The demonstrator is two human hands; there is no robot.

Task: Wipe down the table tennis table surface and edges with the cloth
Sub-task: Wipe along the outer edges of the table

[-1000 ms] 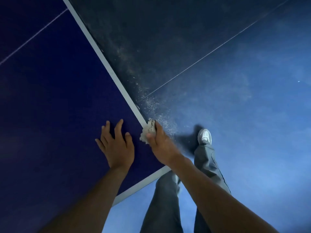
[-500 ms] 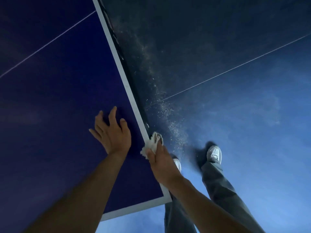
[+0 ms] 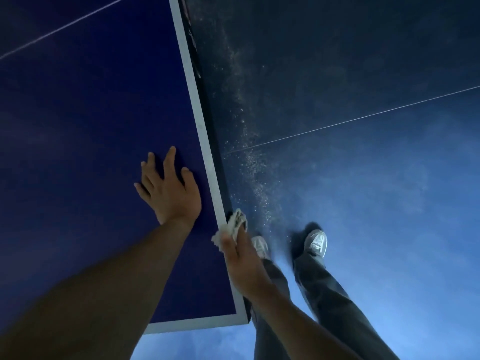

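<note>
- Head view: saw dark blue floor (image 3: 376,193) filling the right side, crossed by a thin pale line.
- Saw the blue bench (image 3: 91,126) on the left, its white border (image 3: 200,126) running down to the near corner.
- Found grey trouser legs (image 3: 327,294) beside that corner.
- Found the left hand (image 3: 170,189) released, fingers spread flat on the bench top just inside the border.
- Found the right hand (image 3: 242,263) grasping the cloth (image 3: 235,224), thumb on top.
- Noted the pale crumpled cloth pressed against the bench's side edge, touching the border.
- Noted two pale shoes (image 3: 315,241) on the floor.
- Noted dust specks (image 3: 255,172) scattered on the floor along the edge.
</note>
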